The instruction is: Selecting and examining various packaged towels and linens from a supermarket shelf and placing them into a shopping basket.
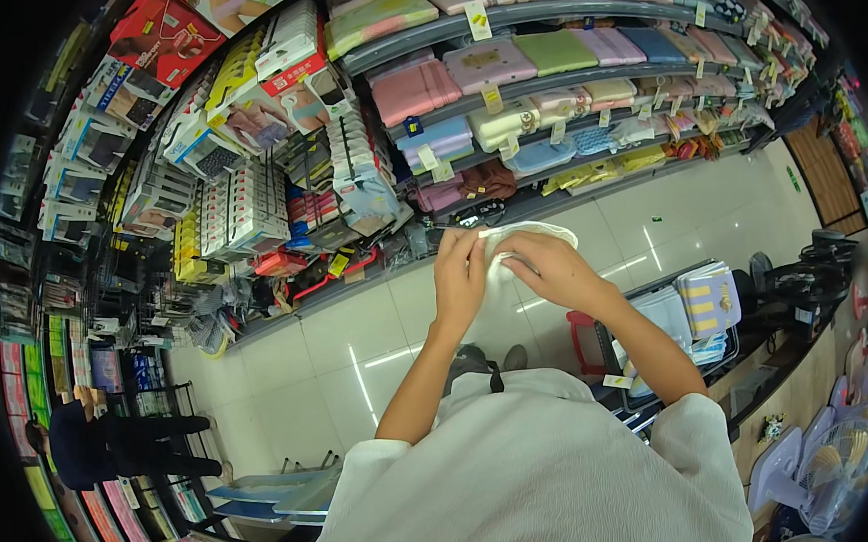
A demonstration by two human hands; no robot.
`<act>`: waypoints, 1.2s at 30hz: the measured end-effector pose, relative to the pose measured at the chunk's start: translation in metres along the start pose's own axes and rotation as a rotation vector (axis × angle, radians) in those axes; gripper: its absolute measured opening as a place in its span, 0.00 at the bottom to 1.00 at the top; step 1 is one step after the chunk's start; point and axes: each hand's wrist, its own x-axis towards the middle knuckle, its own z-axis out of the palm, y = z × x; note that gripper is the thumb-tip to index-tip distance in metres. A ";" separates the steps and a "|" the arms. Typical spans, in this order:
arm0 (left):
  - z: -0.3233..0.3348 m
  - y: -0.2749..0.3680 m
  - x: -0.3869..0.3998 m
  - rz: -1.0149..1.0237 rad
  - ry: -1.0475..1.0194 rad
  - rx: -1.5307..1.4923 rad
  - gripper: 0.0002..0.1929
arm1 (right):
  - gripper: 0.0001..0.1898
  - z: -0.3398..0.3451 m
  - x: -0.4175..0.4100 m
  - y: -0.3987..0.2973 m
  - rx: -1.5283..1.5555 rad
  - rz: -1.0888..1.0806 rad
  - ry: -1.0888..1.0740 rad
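A white piece of fabric (546, 231), perhaps a small garment or towel, is stretched between my two hands in front of my chest. My left hand (459, 276) pinches its left end, fingertips meeting at the top edge. Over the fabric's right part bends my right hand (552, 268), with thumb and fingers gripping a fold. The fingers hide part of the cloth, and its exact kind cannot be made out. Beyond the hands stands a shelf unit (520, 102) of folded towels in several colours.
Boxed underwear (241, 220) fills the racks at left. A basket (731, 353) of folded textiles stands right of me, beside a red plastic stool-like item (585, 341). Another person (82, 444) in dark clothes stands at lower left. White fans (809, 482) are at far right, above tiled floor (311, 368).
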 end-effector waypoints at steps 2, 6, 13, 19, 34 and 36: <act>-0.001 0.004 -0.004 0.018 -0.036 -0.021 0.08 | 0.07 0.002 0.000 -0.005 0.197 -0.012 0.136; -0.011 0.015 -0.006 -0.112 -0.146 -0.207 0.08 | 0.08 -0.006 -0.004 -0.010 0.335 0.116 0.107; -0.024 0.031 -0.006 0.067 -0.196 -0.090 0.09 | 0.10 -0.020 -0.005 -0.018 0.129 -0.072 0.138; -0.030 0.045 -0.006 0.115 -0.230 -0.029 0.08 | 0.09 -0.036 -0.007 -0.033 -0.050 -0.144 0.150; -0.046 0.058 -0.008 0.174 -0.297 -0.143 0.11 | 0.14 -0.039 -0.010 -0.043 -0.075 -0.128 0.155; -0.046 0.058 -0.011 0.135 -0.296 -0.130 0.11 | 0.14 -0.038 -0.011 -0.043 -0.074 -0.136 0.161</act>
